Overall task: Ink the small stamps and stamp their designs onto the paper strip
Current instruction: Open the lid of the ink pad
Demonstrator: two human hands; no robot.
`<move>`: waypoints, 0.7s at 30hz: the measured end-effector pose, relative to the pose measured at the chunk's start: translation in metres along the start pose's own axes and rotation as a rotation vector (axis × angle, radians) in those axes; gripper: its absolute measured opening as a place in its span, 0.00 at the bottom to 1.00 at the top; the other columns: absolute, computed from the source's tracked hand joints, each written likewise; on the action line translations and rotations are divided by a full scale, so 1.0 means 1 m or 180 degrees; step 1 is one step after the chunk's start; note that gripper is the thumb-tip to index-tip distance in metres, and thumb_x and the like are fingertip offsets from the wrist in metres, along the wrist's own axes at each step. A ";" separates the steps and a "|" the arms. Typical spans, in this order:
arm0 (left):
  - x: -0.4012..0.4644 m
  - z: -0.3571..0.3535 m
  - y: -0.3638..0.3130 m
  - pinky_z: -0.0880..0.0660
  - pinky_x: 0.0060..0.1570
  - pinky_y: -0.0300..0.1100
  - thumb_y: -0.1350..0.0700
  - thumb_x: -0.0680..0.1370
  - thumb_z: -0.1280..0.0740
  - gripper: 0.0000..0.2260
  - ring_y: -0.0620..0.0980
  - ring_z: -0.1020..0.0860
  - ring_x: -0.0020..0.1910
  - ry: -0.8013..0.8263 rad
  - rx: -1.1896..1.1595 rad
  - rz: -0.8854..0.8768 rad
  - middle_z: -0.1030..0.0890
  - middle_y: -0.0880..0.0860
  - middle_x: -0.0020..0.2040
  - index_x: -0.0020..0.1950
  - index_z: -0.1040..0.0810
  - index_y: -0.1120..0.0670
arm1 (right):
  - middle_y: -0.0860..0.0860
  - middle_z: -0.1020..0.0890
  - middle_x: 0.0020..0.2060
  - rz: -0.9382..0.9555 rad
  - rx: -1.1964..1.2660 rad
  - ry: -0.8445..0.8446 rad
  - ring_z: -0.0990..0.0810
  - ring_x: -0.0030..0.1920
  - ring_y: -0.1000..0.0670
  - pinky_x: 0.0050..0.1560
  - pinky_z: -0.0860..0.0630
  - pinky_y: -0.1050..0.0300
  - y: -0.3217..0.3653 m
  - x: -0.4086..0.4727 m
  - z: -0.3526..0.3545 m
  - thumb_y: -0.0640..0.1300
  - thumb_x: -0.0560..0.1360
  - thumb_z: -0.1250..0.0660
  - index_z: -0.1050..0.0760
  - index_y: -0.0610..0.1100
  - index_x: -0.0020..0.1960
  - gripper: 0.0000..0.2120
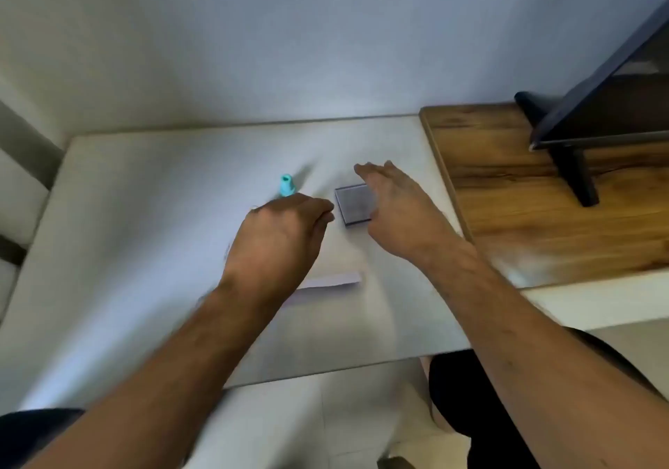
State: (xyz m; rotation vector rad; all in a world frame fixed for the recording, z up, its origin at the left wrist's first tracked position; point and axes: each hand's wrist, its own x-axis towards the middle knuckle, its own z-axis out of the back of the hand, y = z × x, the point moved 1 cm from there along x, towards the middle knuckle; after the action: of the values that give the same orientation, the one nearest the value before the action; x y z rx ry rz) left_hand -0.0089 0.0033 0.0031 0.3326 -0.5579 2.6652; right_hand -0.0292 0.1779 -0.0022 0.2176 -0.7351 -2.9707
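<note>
Blurred head view. Left hand, fingers curled downward, hides whatever it may hold; a teal, cone-shaped stamp stands just beyond it toward the white worktop's far edge. Right hand, fingers spread flat, touches a square, dark ink pad. A white paper strip lies nearer the front edge, partly under the left wrist.

A teal stamp, grey-blue ink pad, white strip and wood-grained brown shelf are seen.
</note>
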 end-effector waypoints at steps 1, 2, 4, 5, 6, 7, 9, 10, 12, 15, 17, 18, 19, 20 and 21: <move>0.002 -0.009 0.001 0.21 0.36 0.48 0.55 0.77 0.33 0.06 0.55 0.19 0.36 0.0055 -0.0082 -0.0057 0.16 0.52 0.39 0.45 0.17 0.54 | 0.50 0.39 0.76 0.0023 -0.0137 0.0047 0.48 0.77 0.48 0.75 0.44 0.52 -0.003 0.005 0.000 0.32 0.72 0.39 0.44 0.48 0.77 0.36; 0.006 -0.014 0.002 0.20 0.37 0.48 0.56 0.77 0.32 0.05 0.55 0.18 0.37 0.0082 -0.0125 -0.0056 0.15 0.52 0.40 0.47 0.16 0.54 | 0.50 0.40 0.76 0.0038 -0.0207 0.0075 0.48 0.77 0.47 0.75 0.43 0.51 -0.007 0.010 0.001 0.32 0.72 0.38 0.44 0.49 0.77 0.37; 0.011 -0.023 0.001 0.19 0.41 0.48 0.57 0.76 0.30 0.05 0.54 0.16 0.39 0.0151 -0.0233 -0.0004 0.14 0.52 0.43 0.49 0.15 0.53 | 0.49 0.40 0.76 -0.0011 -0.0340 0.0174 0.48 0.77 0.45 0.74 0.42 0.48 -0.014 0.014 0.002 0.33 0.71 0.37 0.45 0.50 0.77 0.38; 0.014 -0.028 0.003 0.19 0.42 0.47 0.57 0.76 0.29 0.05 0.54 0.16 0.39 0.0152 -0.0297 0.0023 0.14 0.52 0.44 0.50 0.15 0.53 | 0.49 0.41 0.76 -0.0027 -0.0386 0.0246 0.48 0.77 0.44 0.74 0.41 0.48 -0.018 0.018 0.001 0.34 0.71 0.36 0.45 0.51 0.77 0.39; 0.015 -0.032 0.003 0.19 0.43 0.47 0.58 0.75 0.29 0.06 0.53 0.16 0.39 0.0164 -0.0339 0.0051 0.14 0.52 0.44 0.51 0.15 0.53 | 0.50 0.41 0.76 -0.0043 -0.0401 0.0320 0.48 0.77 0.43 0.73 0.41 0.47 -0.022 0.020 -0.001 0.34 0.70 0.35 0.46 0.52 0.77 0.40; 0.016 -0.035 0.004 0.19 0.43 0.46 0.58 0.75 0.28 0.06 0.53 0.16 0.39 0.0152 -0.0373 0.0072 0.14 0.52 0.44 0.51 0.15 0.54 | 0.50 0.42 0.77 -0.0066 -0.0410 0.0392 0.48 0.77 0.44 0.73 0.40 0.46 -0.026 0.022 -0.003 0.35 0.70 0.33 0.47 0.53 0.77 0.41; 0.015 -0.040 0.005 0.19 0.42 0.46 0.59 0.74 0.27 0.06 0.53 0.17 0.38 0.0136 -0.0401 0.0079 0.14 0.52 0.43 0.51 0.15 0.54 | 0.50 0.42 0.77 -0.0061 -0.0414 0.0465 0.47 0.76 0.44 0.73 0.39 0.46 -0.030 0.027 -0.006 0.37 0.69 0.30 0.47 0.54 0.76 0.42; 0.013 -0.044 0.006 0.18 0.42 0.47 0.59 0.74 0.27 0.06 0.53 0.17 0.38 0.0181 -0.0414 0.0063 0.14 0.53 0.43 0.50 0.15 0.55 | 0.50 0.42 0.76 -0.0059 -0.0407 0.0489 0.45 0.76 0.45 0.73 0.38 0.47 -0.033 0.029 -0.008 0.38 0.69 0.29 0.46 0.54 0.76 0.42; 0.010 -0.050 0.007 0.18 0.43 0.48 0.59 0.74 0.27 0.07 0.53 0.17 0.39 0.0298 -0.0426 0.0054 0.14 0.53 0.44 0.51 0.15 0.55 | 0.50 0.38 0.75 -0.0026 -0.0412 0.0518 0.40 0.73 0.45 0.71 0.36 0.50 -0.036 0.032 -0.010 0.39 0.69 0.28 0.44 0.53 0.76 0.41; 0.008 -0.058 0.010 0.19 0.47 0.48 0.56 0.76 0.29 0.08 0.52 0.17 0.45 0.0480 -0.0474 0.0090 0.14 0.51 0.49 0.55 0.16 0.53 | 0.49 0.32 0.71 0.0040 -0.0538 0.0460 0.33 0.68 0.43 0.67 0.31 0.49 -0.040 0.037 -0.012 0.41 0.69 0.27 0.38 0.52 0.74 0.37; 0.007 -0.064 0.011 0.20 0.50 0.47 0.56 0.77 0.31 0.09 0.52 0.18 0.48 0.0519 -0.0490 0.0065 0.15 0.51 0.51 0.56 0.17 0.53 | 0.49 0.29 0.67 0.0021 -0.0593 0.0405 0.31 0.65 0.43 0.64 0.30 0.49 -0.044 0.042 -0.013 0.43 0.68 0.26 0.35 0.53 0.72 0.36; 0.006 -0.066 0.010 0.20 0.51 0.47 0.56 0.77 0.31 0.09 0.52 0.18 0.48 0.0539 -0.0480 0.0053 0.15 0.52 0.52 0.57 0.17 0.54 | 0.49 0.27 0.66 0.0022 -0.0641 0.0404 0.30 0.64 0.44 0.63 0.29 0.49 -0.045 0.043 -0.013 0.45 0.67 0.25 0.34 0.54 0.71 0.35; 0.006 -0.068 0.009 0.20 0.51 0.46 0.57 0.77 0.31 0.09 0.52 0.18 0.48 0.0548 -0.0460 0.0041 0.15 0.52 0.52 0.57 0.17 0.54 | 0.50 0.26 0.65 0.0028 -0.0684 0.0408 0.30 0.63 0.44 0.63 0.29 0.49 -0.046 0.045 -0.014 0.47 0.66 0.24 0.34 0.54 0.70 0.36; 0.005 -0.068 0.008 0.21 0.51 0.45 0.57 0.77 0.30 0.09 0.52 0.17 0.48 0.0549 -0.0444 0.0033 0.15 0.53 0.51 0.56 0.17 0.55 | 0.50 0.26 0.64 0.0016 -0.0694 0.0419 0.30 0.63 0.44 0.61 0.29 0.50 -0.048 0.045 -0.013 0.48 0.66 0.24 0.34 0.55 0.70 0.35; 0.004 -0.069 0.007 0.22 0.51 0.44 0.57 0.76 0.30 0.09 0.52 0.17 0.48 0.0540 -0.0433 0.0028 0.15 0.53 0.51 0.56 0.17 0.55 | 0.51 0.26 0.64 0.0002 -0.0676 0.0404 0.30 0.62 0.45 0.60 0.29 0.50 -0.048 0.045 -0.012 0.48 0.66 0.24 0.33 0.55 0.70 0.35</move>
State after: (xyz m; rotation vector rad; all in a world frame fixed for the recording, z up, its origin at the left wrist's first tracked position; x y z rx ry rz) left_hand -0.0261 0.0282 -0.0596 0.0643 -0.6829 2.6146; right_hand -0.0733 0.2101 -0.0408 0.3865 -0.4020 -2.9708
